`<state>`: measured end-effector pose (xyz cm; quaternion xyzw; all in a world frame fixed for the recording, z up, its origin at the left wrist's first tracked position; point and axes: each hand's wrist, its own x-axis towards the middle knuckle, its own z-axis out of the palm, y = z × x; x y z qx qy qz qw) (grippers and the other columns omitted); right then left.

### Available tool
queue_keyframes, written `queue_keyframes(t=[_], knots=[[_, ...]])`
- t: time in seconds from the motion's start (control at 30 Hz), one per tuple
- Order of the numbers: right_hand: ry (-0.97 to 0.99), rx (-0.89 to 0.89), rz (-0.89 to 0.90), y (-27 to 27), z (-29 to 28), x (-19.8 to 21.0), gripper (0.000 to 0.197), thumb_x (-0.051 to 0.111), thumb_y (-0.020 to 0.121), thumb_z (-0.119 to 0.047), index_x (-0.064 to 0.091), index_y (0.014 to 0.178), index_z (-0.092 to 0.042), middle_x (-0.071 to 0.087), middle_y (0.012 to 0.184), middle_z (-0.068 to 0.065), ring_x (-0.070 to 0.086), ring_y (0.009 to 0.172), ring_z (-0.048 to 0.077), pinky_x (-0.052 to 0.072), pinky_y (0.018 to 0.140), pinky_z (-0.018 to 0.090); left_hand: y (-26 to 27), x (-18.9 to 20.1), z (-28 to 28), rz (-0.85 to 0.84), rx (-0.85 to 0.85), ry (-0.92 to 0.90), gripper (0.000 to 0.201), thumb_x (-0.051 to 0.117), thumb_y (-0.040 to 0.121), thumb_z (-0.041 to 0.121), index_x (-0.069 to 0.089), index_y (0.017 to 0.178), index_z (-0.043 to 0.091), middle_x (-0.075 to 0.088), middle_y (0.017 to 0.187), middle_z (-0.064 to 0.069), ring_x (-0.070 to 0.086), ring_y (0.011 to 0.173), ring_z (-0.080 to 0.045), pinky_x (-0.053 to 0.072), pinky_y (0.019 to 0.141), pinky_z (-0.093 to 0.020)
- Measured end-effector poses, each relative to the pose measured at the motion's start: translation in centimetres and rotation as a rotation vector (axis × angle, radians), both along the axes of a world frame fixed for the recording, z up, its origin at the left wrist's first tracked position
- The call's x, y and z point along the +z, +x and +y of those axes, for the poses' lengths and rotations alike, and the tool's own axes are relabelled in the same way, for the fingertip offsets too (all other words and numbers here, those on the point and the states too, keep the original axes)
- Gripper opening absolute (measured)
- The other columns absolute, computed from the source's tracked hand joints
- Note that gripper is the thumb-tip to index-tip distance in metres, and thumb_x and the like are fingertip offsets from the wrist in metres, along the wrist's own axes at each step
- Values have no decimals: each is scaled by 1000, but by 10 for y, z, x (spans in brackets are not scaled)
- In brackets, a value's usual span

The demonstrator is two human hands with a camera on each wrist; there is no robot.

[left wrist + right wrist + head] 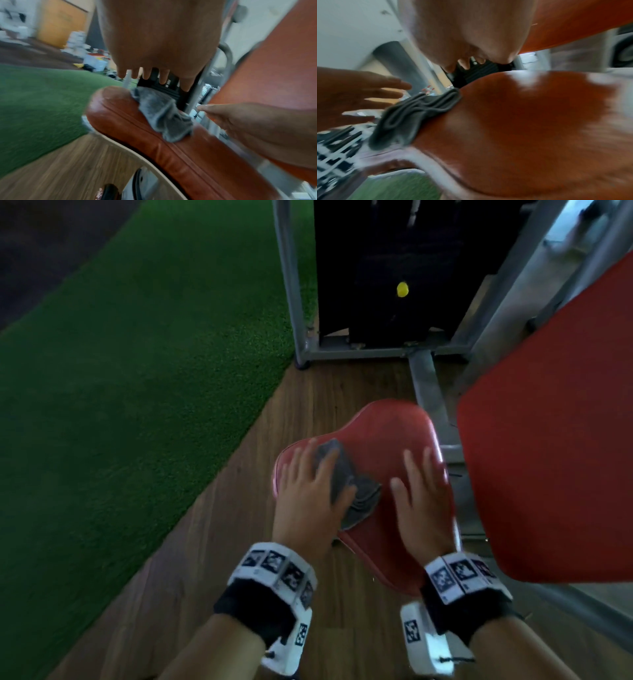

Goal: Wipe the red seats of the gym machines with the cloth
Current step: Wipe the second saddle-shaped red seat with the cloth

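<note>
Fingers (322, 463) of the left hand (308, 494) spread flat, pressing the grey cloth (352, 487) onto the red seat (387, 433); right hand (421, 501) flat with fingers spread, straight on the seat just beside the cloth. Cloth crumpled, lying on the seat's left half, one corner reaching the near-left edge. Seat glossy, rounded. Red backrest (555, 440) close on the right, metal frame (428, 392) behind, wood floor (308, 392) and green turf (137, 354) open on the left.

Left wrist view: left hand (159, 40) with fingers straight and apart above the cloth (163, 115), which is bunched on the seat (171, 152) edge with its seam showing; right hand (257, 128) just right of it, turf (42, 101) beyond.

Right wrist view, blurred: right hand (467, 33) with fingers extended over the seat (530, 121); cloth (412, 116) folded in ridges at the left rim; left hand (351, 92) fingers spread beside it.
</note>
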<state>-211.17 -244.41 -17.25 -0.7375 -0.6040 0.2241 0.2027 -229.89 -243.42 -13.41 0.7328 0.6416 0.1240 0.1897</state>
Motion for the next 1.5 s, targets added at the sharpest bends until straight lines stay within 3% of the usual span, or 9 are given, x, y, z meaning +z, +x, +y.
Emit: queue_keyframes(t=[0.07, 0.2, 0.33, 0.53, 0.8, 1.0, 1.1, 1.2, 1.5], knots=[[-148, -82, -4, 18, -12, -13, 60, 28, 100, -47, 14, 154, -24, 0, 162, 7, 0, 148, 31, 7, 118, 50, 23, -16, -2, 156, -87, -24, 72, 33, 93, 65, 22, 154, 28, 8, 163, -8, 4, 150, -30, 6, 121, -50], [-256, -51, -104, 18, -30, -33, 68, 23, 99, -51, -3, 154, -22, -14, 161, 7, -10, 148, 24, -2, 118, 45, 37, -35, -3, 336, -39, -33, 74, 22, 92, 59, 23, 154, 19, 16, 161, -17, 16, 148, -38, 16, 118, -57], [-285, -51, -131, 17, -29, -32, 72, 28, 99, -49, -11, 153, -23, -21, 159, 6, -14, 147, 23, -2, 118, 44, 16, -36, -12, 347, -28, -5, 70, 21, 94, 53, 23, 155, 19, 21, 159, -16, 20, 147, -33, 25, 117, -54], [-359, -6, -88, 21, -26, -31, 74, 25, 97, -52, -20, 150, -27, -31, 156, 2, -20, 146, 22, -2, 117, 46, -9, -36, -17, 314, 26, -33, 69, 35, 97, 48, 12, 156, 21, 10, 162, -15, 10, 149, -33, 21, 118, -55], [-416, 4, -72, 20, -23, -28, 76, 23, 96, -55, -25, 148, -28, -36, 153, 2, -24, 145, 22, 1, 117, 49, -10, -27, 38, 336, 1, -135, 65, 31, 100, 49, 11, 156, 24, 7, 161, -14, 7, 148, -35, 15, 118, -57], [-510, 23, -93, 22, -17, -24, 78, 25, 97, -56, -38, 135, -32, -37, 153, 3, -25, 144, 25, 0, 118, 47, 5, -13, 98, 404, 6, -302, 65, 37, 94, 62, 27, 150, 30, 33, 149, -5, 35, 132, -34, 37, 103, -50], [-494, 19, -114, 22, -17, -23, 78, 27, 97, -56, -35, 138, -31, -33, 155, 4, -23, 145, 25, 2, 118, 47, 27, -16, 123, 382, -78, -420, 79, 27, 86, 78, 23, 151, 32, 32, 150, -7, 34, 133, -35, 37, 104, -52], [-488, 26, -77, 23, -18, -23, 78, 28, 97, -55, -27, 146, -30, -33, 155, 1, -24, 144, 23, -1, 117, 47, 44, -24, 134, 438, -180, -422, 72, 15, 89, 66, 18, 152, 34, 27, 152, -13, 34, 132, -39, 38, 104, -53], [-489, 20, -101, 24, -16, -21, 79, 27, 96, -57, -32, 142, -31, -32, 155, 5, -21, 145, 27, 4, 117, 49, -23, -6, 143, 132, -109, -526, 55, 53, 97, 44, 40, 148, 31, 48, 146, -3, 47, 131, -24, 37, 99, -30]])
